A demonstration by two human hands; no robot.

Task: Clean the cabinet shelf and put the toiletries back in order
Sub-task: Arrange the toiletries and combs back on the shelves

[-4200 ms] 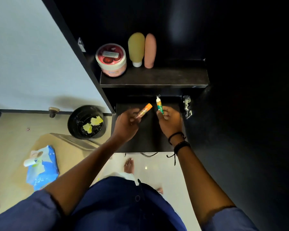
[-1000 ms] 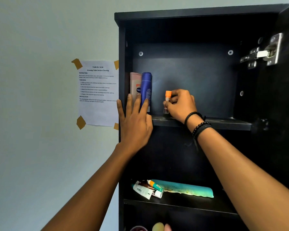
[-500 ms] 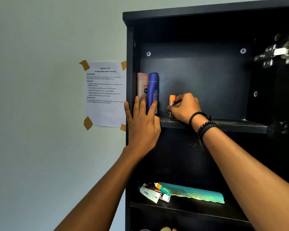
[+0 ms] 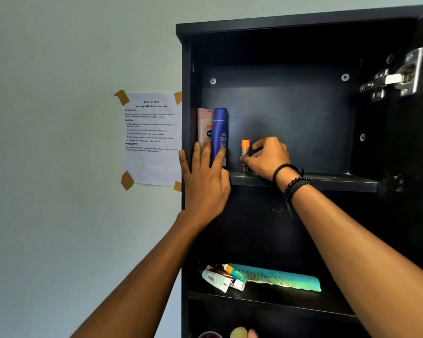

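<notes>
A small orange-capped tube [image 4: 244, 152] stands upright on the top shelf [image 4: 327, 182] of the black cabinet. My right hand [image 4: 266, 157] pinches its lower part, wrist resting on the shelf edge. My left hand [image 4: 205, 176] lies flat and spread against the cabinet's left front edge, fingertips touching the blue bottle [image 4: 219, 132]. A pink bottle [image 4: 204, 125] stands just left of the blue one. On the lower shelf lie a white tube [image 4: 217, 279], a small green-and-orange tube [image 4: 235, 272] and a long teal comb [image 4: 279, 279].
The cabinet door stands open at the right, its metal hinge [image 4: 391, 79] at top. A task sheet [image 4: 152, 137] is taped to the wall left of the cabinet. Tops of a jar and a yellow bottle [image 4: 238, 332] show at the bottom edge.
About four seconds ago I held two small tubes low over the bottom shelf. Now my right hand is setting the orange-capped one upright on the top shelf, lower than a second ago; the left stays pressed on the cabinet.
</notes>
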